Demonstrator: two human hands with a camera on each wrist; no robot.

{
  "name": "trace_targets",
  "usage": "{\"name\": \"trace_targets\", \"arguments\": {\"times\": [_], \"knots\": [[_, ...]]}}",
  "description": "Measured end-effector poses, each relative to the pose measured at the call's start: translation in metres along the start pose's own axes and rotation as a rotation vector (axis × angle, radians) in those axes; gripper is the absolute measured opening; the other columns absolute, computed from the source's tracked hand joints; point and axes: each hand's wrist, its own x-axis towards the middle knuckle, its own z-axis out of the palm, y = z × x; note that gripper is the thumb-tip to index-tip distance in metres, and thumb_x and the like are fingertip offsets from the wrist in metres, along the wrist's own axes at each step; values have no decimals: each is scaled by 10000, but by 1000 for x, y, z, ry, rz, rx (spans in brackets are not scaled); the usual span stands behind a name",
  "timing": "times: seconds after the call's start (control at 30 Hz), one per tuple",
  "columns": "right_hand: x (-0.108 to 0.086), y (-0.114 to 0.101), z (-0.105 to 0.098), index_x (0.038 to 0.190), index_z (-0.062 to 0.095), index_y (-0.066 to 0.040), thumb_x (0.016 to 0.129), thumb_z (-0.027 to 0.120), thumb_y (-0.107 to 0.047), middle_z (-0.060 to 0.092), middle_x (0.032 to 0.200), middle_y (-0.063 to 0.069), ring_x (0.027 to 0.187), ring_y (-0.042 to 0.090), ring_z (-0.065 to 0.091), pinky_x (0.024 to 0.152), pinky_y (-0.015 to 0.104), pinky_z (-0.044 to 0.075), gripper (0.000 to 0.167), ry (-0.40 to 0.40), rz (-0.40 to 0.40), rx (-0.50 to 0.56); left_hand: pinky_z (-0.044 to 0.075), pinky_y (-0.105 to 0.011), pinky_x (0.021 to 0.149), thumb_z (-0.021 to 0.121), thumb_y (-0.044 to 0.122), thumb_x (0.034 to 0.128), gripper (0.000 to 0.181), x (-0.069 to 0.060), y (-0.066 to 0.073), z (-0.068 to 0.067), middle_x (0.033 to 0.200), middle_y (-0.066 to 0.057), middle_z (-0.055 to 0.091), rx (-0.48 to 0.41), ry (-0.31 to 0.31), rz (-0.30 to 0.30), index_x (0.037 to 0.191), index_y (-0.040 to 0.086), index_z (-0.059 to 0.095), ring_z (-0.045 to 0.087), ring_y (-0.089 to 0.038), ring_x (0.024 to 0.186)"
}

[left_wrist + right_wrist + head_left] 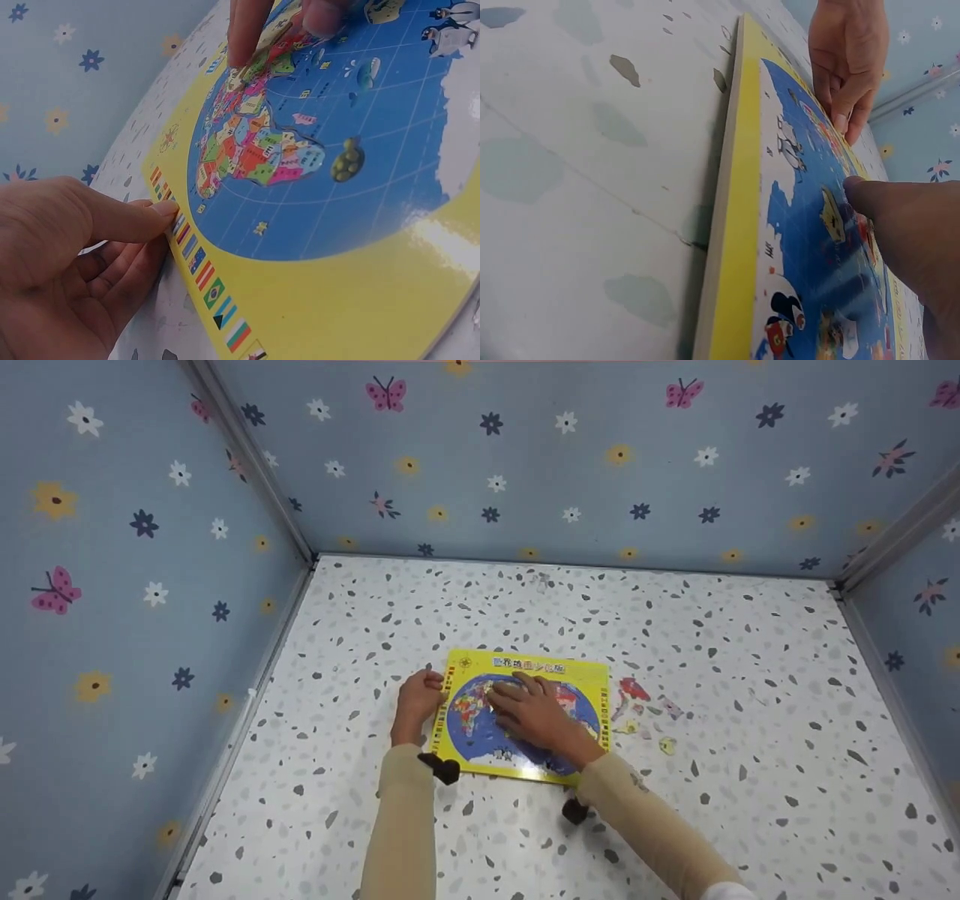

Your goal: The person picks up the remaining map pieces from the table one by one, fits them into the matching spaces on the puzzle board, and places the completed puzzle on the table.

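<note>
A yellow map puzzle board (585, 671), with a blue oval world map and rows of flags along its sides, lies on the speckled table. At its left edge my left hand (418, 701) grips the border, thumb on top in the left wrist view. My right hand (536, 716) is over the upper middle of the map, fingers bent down. Between its finger and thumb, the left wrist view shows a thin puzzle piece (265, 57) standing tilted above the map. In the head view that piece is mostly hidden by the hand.
Several loose puzzle pieces lie right of the board, among them a red piece (634, 688) and a yellowish piece (667, 745). Flower-printed panels (525, 457) stand behind and at both sides of the speckled table (750, 735).
</note>
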Motion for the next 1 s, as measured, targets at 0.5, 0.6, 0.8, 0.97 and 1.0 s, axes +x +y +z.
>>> {"name": "trace_targets", "arguments": {"times": [0.5, 0.6, 0.8, 0.97, 1.0], "knots": [[0, -6, 6, 1420, 469, -211, 963, 530, -369, 456, 1467, 33, 1371, 341, 365, 1077, 540, 277, 488, 6, 22, -56, 436, -371, 919, 633, 52, 859, 301, 2, 0, 0, 1114, -90, 580, 19, -1, 16, 1155, 88, 594, 533, -231, 1018], [-1, -6, 9, 1403, 494, -189, 955, 548, -348, 477, 1450, 47, 1353, 353, 388, 1054, 549, 299, 478, 41, 8, -40, 432, -373, 922, 646, 67, 863, 302, 2, -1, 0, 1116, -84, 579, 24, -3, 2, 1159, 96, 592, 533, -228, 1019], [-1, -3, 12, 1403, 490, -165, 956, 556, -311, 478, 1447, 63, 1371, 358, 364, 1061, 567, 279, 474, 51, 55, 106, 427, -377, 942, 633, 49, 868, 302, 2, -1, 0, 1125, -69, 574, 8, -8, -32, 1160, 108, 584, 531, -223, 1033], [-2, 3, 9, 1348, 540, -123, 963, 557, -250, 535, 1384, 84, 1325, 361, 416, 1031, 572, 297, 406, 126, 102, 203, 434, -374, 940, 627, 33, 858, 316, 2, 0, 0, 1127, -83, 576, -2, -9, -13, 1165, 93, 585, 535, -227, 1034], [-2, 5, 8, 1333, 552, -117, 962, 559, -244, 547, 1367, 84, 1312, 359, 428, 1027, 568, 303, 392, 141, 111, 205, 434, -374, 936, 629, 31, 853, 318, 2, 0, 0, 1124, -85, 577, -2, -6, -9, 1163, 92, 587, 536, -227, 1029]]}}
